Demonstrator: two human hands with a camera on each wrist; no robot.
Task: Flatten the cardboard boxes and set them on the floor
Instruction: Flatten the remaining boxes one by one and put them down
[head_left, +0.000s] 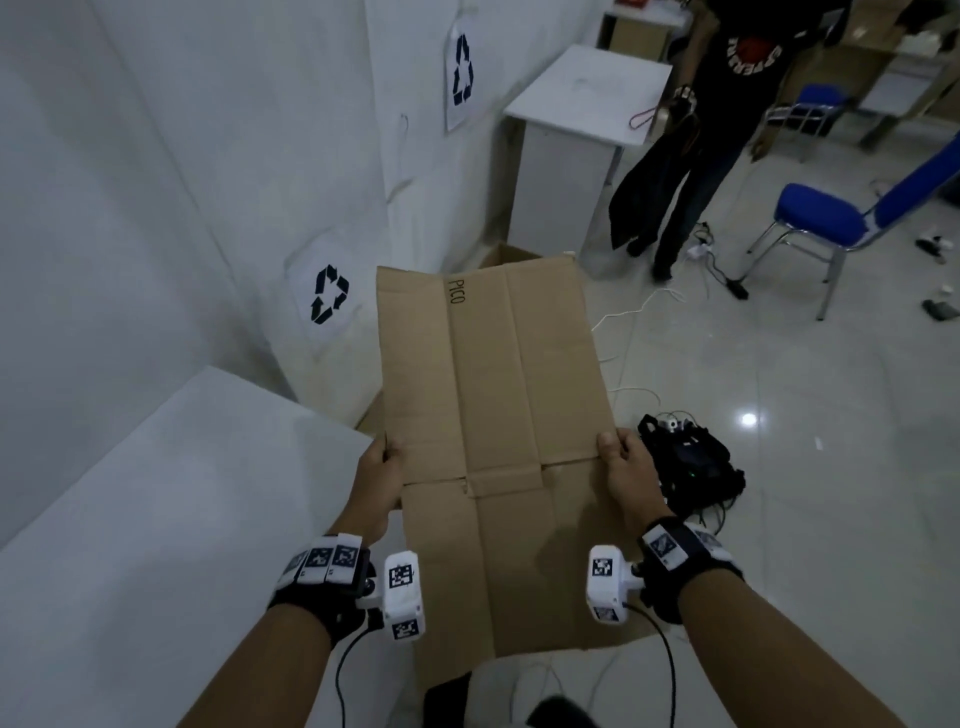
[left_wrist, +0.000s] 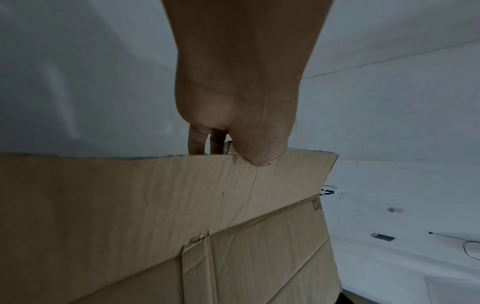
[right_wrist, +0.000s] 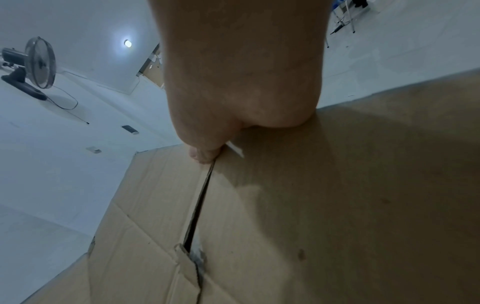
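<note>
A flattened brown cardboard box (head_left: 493, 395) with "PICO" printed near its far end hangs in the air in front of me, held level above the floor. My left hand (head_left: 387, 457) grips its left edge, thumb on top and fingers underneath. My right hand (head_left: 615, 454) grips the right edge the same way. In the left wrist view the thumb (left_wrist: 257, 156) presses on the cardboard (left_wrist: 155, 216). The right wrist view shows my right hand (right_wrist: 205, 156) pinching the cardboard (right_wrist: 324, 205) beside a slit between flaps. Another cardboard box (head_left: 506, 255) peeks out behind the far end.
A white table (head_left: 156, 545) stands at my left, walls with recycling signs (head_left: 329, 293) behind it. A white cabinet (head_left: 582, 104), a standing person (head_left: 717, 130) and a blue chair (head_left: 841, 218) are farther off. Black gear with cables (head_left: 691, 462) lies on the tiled floor right of the box.
</note>
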